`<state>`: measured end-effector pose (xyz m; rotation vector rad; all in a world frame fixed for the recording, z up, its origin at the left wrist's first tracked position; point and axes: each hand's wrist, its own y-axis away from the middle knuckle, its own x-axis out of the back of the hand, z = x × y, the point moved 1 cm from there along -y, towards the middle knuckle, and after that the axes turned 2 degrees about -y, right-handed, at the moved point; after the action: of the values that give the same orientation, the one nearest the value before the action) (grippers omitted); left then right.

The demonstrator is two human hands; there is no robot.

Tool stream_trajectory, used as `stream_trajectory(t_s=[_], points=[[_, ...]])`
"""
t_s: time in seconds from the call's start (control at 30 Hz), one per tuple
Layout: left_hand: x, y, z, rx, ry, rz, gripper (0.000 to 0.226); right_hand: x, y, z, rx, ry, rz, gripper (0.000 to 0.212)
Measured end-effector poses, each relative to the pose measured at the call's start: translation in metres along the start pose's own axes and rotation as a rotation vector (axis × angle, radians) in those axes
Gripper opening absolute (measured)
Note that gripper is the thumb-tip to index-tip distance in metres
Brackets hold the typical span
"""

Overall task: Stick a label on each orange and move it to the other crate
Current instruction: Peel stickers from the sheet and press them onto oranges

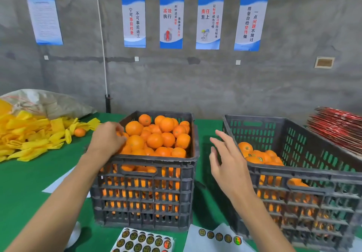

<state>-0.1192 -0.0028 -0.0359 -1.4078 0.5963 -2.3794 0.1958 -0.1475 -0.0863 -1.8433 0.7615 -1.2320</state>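
Note:
A dark plastic crate (148, 175) in the middle is heaped with oranges (156, 140). My left hand (107, 136) reaches over its left rim, fingers curled down among the oranges at the near left corner; whether it grips one is hidden. To the right a second dark crate (305, 177) holds a lower layer of labelled oranges (254, 156). My right hand (225, 153) hovers open between the two crates, fingers spread, holding nothing. Two sheets of round labels lie at the near edge: one (143, 241) in front of the full crate, another (219, 237) to its right.
The crates stand on a green table (25, 185). A pile of yellow foam nets (25, 134) with one loose orange (80, 132) and a grey sack (51, 102) lie at the left. Red flat stacked sheets (338, 132) sit at the far right. A concrete wall with posters stands behind.

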Motion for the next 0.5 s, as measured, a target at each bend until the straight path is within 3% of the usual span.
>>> stream_trajectory(t_s=[0.27, 0.5], points=[[-0.001, 0.090, 0.080, -0.460, 0.569, 0.248, 0.023, -0.012, 0.030, -0.023, 0.089, -0.166, -0.083, 0.035], [-0.046, 0.186, 0.115, -0.555, 0.841, 0.179, 0.029, -0.010, 0.082, -0.012, 0.062, -0.282, -0.133, 0.025]])
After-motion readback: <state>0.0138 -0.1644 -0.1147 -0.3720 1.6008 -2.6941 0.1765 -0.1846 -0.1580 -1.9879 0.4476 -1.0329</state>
